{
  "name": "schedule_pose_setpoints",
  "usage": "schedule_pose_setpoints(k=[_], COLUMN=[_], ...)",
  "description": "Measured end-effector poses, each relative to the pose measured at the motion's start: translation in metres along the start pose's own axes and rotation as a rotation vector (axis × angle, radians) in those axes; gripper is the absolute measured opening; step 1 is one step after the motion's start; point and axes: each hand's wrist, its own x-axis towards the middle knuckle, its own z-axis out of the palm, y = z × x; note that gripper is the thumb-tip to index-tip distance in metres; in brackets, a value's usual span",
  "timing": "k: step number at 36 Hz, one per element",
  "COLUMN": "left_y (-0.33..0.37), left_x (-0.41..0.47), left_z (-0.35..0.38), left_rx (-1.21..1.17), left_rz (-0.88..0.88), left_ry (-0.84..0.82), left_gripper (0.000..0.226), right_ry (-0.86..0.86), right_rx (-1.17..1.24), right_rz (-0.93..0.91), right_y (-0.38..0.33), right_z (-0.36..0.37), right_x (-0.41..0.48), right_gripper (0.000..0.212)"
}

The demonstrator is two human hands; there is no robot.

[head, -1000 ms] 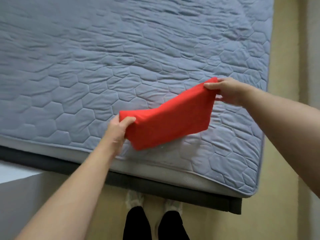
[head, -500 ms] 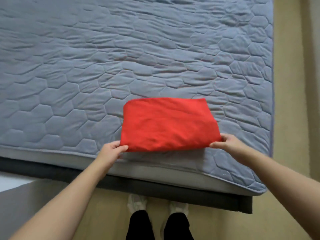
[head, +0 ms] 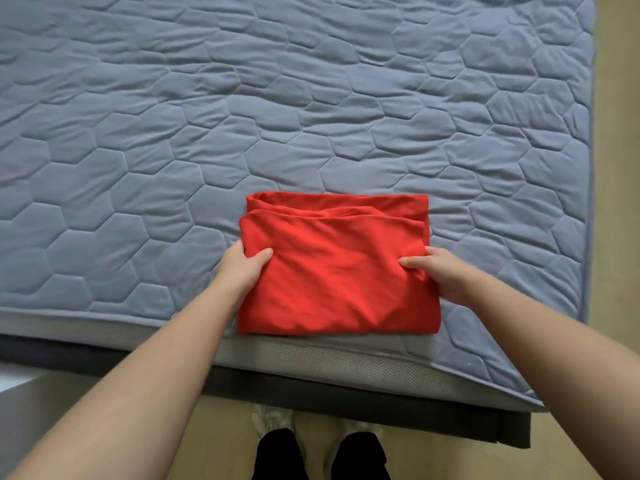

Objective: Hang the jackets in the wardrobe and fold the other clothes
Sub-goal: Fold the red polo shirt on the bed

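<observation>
Head view looks down on a red garment (head: 332,271) folded into a compact, several-layered rectangle. It lies on the quilted grey mattress cover (head: 311,116), close to the near edge of the bed. Its top layer stops short of the layer beneath along the far side, and creases run across it.

The left hand (head: 242,268) grips the left edge, thumb on top and fingers tucked underneath. The right hand (head: 440,275) holds the right edge in much the same way. Its thumb presses into bunched cloth, though the fingers below are hidden, so that grip is probably a pinch rather than a plain press.

Judging by its shape, this piece is nearly finished. What seems left for it is a final fold, a tidy-up, or lifting it away.

No jackets, wardrobe or other clothes are in view, so how much of the whole job remains cannot be told. What kind of garment this is cannot be made out either. Below the dark bed frame (head: 346,393), only the person's shoes (head: 273,419) and trouser legs show.
</observation>
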Motion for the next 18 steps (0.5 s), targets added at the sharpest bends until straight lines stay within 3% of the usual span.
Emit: schedule_pose_setpoints(k=[5, 9, 13, 16, 18], left_y=[0.008, 0.027, 0.033, 0.023, 0.019], left_x=[-0.005, 0.008, 0.027, 0.034, 0.032], left_z=[0.003, 0.000, 0.016, 0.021, 0.018], left_rx=[-0.235, -0.423, -0.127, 0.105, 0.083], left_rz=[0.183, 0.215, 0.125, 0.004, -0.011], left_ry=[0.092, 0.157, 0.219, 0.346, 0.395], left_gripper=[0.031, 0.029, 0.021, 0.035, 0.044], right_ry=[0.193, 0.298, 0.458, 0.596, 0.677], right_rx=[0.155, 0.182, -0.070, -0.169, -0.170], right_rz=[-0.371, -0.524, -0.437, -0.248, -0.217], right_y=[0.004, -0.008, -0.009, -0.003, -0.002], right_z=[0.008, 0.002, 0.010, 0.014, 0.015], right_x=[-0.007, -0.002, 0.022, 0.036, 0.036], right_gripper=[0.025, 0.026, 0.021, 0.030, 0.035])
